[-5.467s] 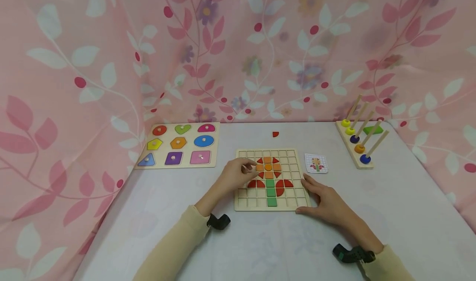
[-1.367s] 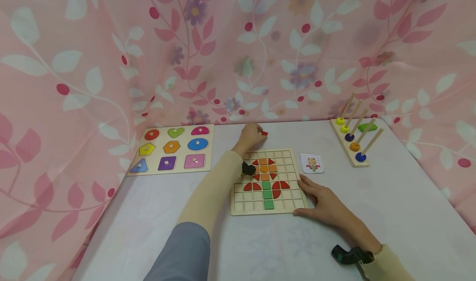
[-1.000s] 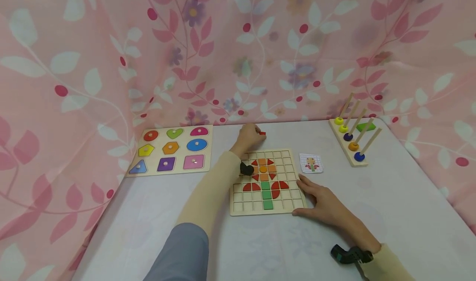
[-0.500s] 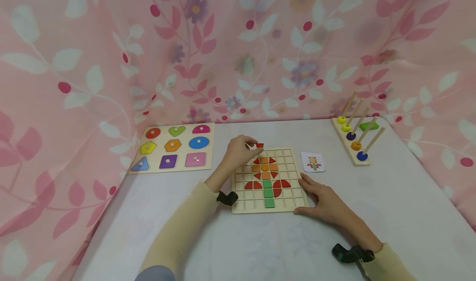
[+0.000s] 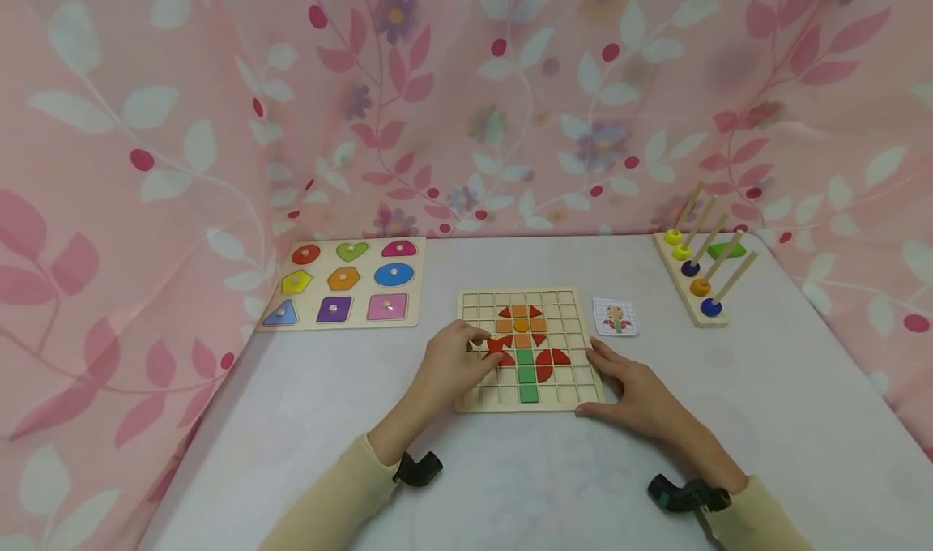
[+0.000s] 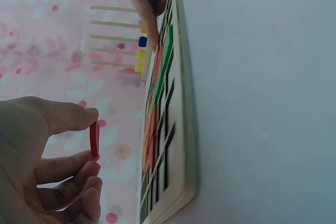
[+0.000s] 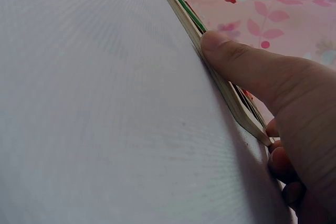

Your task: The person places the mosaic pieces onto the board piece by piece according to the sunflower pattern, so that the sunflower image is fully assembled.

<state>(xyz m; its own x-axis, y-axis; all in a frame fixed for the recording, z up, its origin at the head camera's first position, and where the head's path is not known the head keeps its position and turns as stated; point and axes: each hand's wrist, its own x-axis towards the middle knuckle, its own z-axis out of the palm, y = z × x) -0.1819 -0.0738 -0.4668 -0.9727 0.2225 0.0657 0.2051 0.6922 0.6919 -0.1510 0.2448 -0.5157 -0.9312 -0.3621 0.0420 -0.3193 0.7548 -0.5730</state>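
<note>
My left hand point(image 5: 448, 365) pinches a red quarter-circle piece point(image 6: 94, 139) between thumb and index finger. The piece is above the left half of a wooden grid board point(image 5: 568, 316), apart from it in the left wrist view. Orange squares, a yellow-orange circle, small red triangles, green squares point(image 5: 528, 375) and red quarter-circles point(image 5: 544, 365) lie in its cells as a flower pattern. At the board's near right corner, my right hand point(image 5: 637, 393) grips the edges, thumb point(image 7: 236, 59) on the front side and fingers along the right side. Some left-side cells are hidden by my left hand.
A picture card point(image 5: 615, 317) of the flower lies right of the board. Farther right stands a peg stand point(image 5: 678, 279) with coloured beads, a green piece point(image 5: 727, 250) beside it. A knobbed shape puzzle point(image 5: 359, 312) lies at back left. A floral curtain point(image 5: 510, 170) hangs behind.
My left hand reached to the back of the table, took the red quarter-circle lying there, and brought it back toward me over the board's left half. My right hand kept its place.
</note>
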